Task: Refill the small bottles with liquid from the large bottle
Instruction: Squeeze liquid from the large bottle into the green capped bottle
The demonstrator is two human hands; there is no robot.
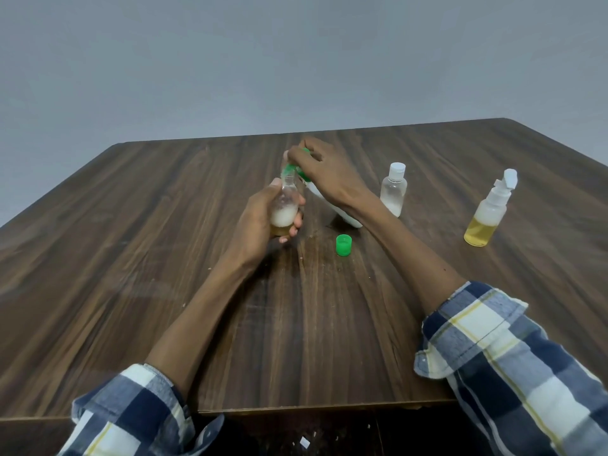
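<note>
Both hands raised mid-table, forearms outstretched (sleeves rolled): left hand [263,222] gripping, right hand [324,172] pinching.

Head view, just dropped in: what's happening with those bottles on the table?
A person is pouring. The left hand grips a small clear bottle holding foamy white liquid over a yellowish layer. The right hand tips the large white bottle, its green nozzle at the small bottle's mouth. A loose green cap lies on the wooden table. To the right stand a capped clear bottle and a spray bottle of yellow liquid.
</note>
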